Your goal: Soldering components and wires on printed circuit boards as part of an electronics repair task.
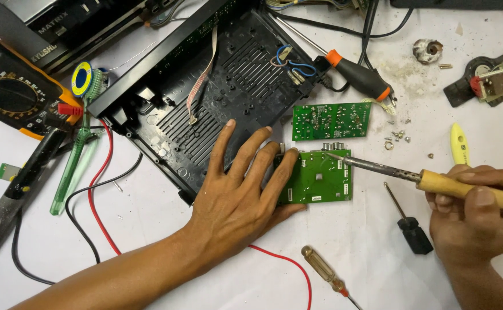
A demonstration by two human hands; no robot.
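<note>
Green circuit board [319,177] lies flat on the white table [148,241], against the black plastic casing [205,86]. The left hand [237,189] presses its edge, fingers spread and holding nothing. The right hand [472,212] grips a wooden-handled soldering iron [429,181] (tip at the board's top edge). A second green board [331,120] sits just above.
</note>
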